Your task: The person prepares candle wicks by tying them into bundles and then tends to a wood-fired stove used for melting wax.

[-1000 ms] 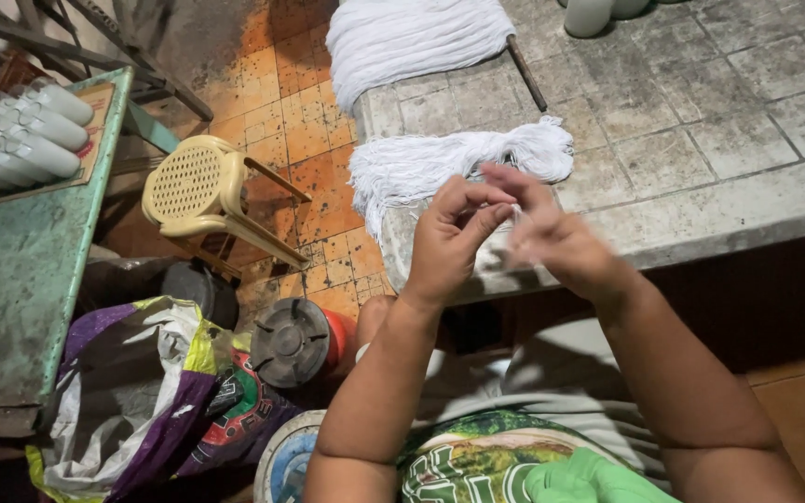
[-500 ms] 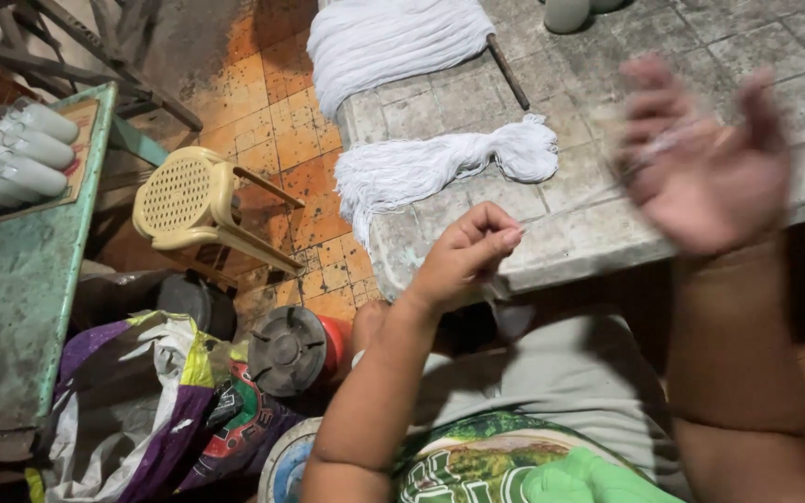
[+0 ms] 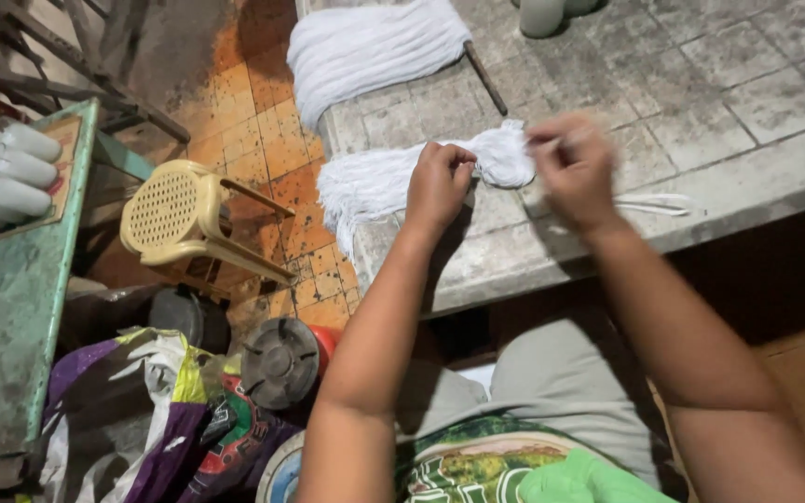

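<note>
White string bundle (image 3: 393, 177) is what both hands are on: a hank of many thin white strands, gathered tight at its right end and fanning out loose toward the left, where the frayed ends hang over the edge of the table (image 3: 757, 102). From my feed, the left hand (image 3: 438, 184) is curled into a fist over the gathered part of the hank, fingers closed on the strands. The right hand (image 3: 570, 168) is blurred, but I can make out thumb and fingers pinched together at the bundle's bunched right end; I cannot tell how many strands sit in that pinch. The two hands are near each other, with the knot-like end of the hank between them.

Just right of the right hand, a few loose white strands (image 3: 649, 203) lie flat on the table near its front edge. The table is grey, worn and marked off in squares. Farther back on it lies a second, larger white hank (image 3: 365, 47), also draped over the left edge, with a dark thin stick (image 3: 484, 77) beside it.

Below the table's left edge I see an orange tiled floor (image 3: 272, 130) and a pale yellow plastic stool (image 3: 179, 214) tipped on its side. Left of that stands a green bench (image 3: 11, 307) carrying a row of white candles (image 3: 6, 172). Crumpled coloured bags (image 3: 160, 419) and a round dark lid (image 3: 279, 361) lie near the person's knees.
</note>
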